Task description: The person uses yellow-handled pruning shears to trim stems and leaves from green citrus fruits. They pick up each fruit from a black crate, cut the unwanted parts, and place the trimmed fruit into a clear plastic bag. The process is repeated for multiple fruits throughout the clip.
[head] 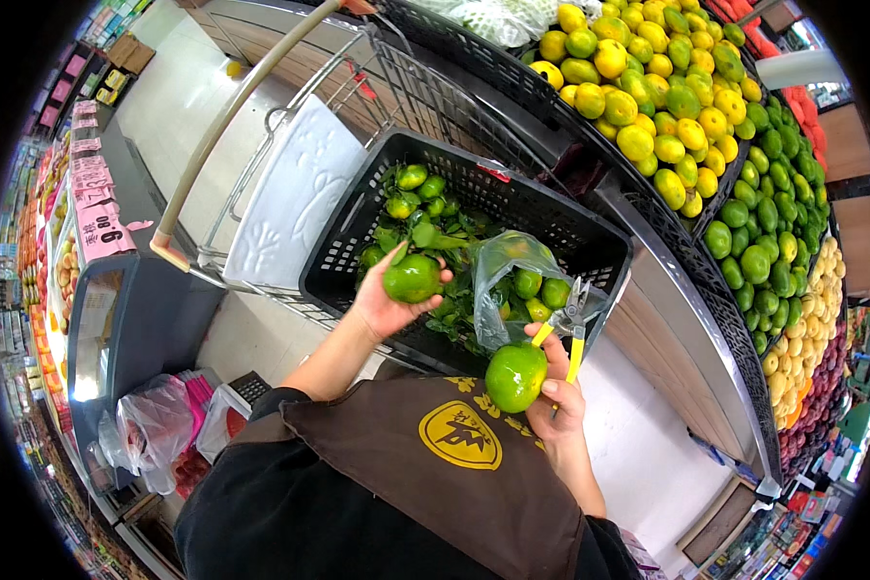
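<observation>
My left hand (391, 293) holds a green citrus fruit (412, 278) with stem and leaves above the near left part of a black plastic basket (435, 148). In my right hand (560, 395) are a larger green citrus fruit (516, 378) and pruning snips with yellow handles (574, 312), their metal tips pointing up over the basket's near right side. The basket sits in a metal shopping cart and contains leafy green citrus (412, 177). At its right side a clear plastic bag (489, 290) has several green fruits inside.
The cart's handle (243, 109) rises at upper left beside a white plastic seat flap (297, 188). Along the right curves a produce stand with yellow-green citrus (634, 141), green citrus (755, 264) and pale yellow fruit (797, 348). A dark grey counter (159, 312) stands at left, plastic bags (156, 420) below.
</observation>
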{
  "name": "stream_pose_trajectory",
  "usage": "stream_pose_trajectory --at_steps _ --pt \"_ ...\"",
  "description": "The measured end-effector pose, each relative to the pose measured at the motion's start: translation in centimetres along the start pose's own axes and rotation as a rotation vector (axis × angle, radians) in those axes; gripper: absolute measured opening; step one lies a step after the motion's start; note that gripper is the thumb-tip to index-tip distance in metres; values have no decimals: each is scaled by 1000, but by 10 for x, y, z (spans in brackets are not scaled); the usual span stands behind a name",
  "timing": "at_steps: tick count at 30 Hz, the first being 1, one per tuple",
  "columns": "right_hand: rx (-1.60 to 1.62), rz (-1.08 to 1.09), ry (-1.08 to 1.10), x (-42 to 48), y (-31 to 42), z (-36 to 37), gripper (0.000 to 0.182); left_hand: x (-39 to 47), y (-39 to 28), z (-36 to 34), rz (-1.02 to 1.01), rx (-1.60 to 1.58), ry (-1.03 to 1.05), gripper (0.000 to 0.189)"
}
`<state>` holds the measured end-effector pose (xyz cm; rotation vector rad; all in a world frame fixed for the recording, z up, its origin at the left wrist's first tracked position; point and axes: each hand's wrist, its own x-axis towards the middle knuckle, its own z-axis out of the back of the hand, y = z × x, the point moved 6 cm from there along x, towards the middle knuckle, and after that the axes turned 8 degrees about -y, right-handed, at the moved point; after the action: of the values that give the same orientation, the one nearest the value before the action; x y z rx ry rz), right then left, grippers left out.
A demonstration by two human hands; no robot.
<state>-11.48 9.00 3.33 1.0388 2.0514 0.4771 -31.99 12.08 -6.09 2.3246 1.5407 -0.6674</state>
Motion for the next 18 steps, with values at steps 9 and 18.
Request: stream_pose_trajectory --at_steps 9,18 --pt "-181 121 -1 5 -5 -26 72 -30 40 -28 48 -416 36 63" --pt "-143 99 72 -6 -11 -36 75 -33 29 -32 19 -338 136 53"
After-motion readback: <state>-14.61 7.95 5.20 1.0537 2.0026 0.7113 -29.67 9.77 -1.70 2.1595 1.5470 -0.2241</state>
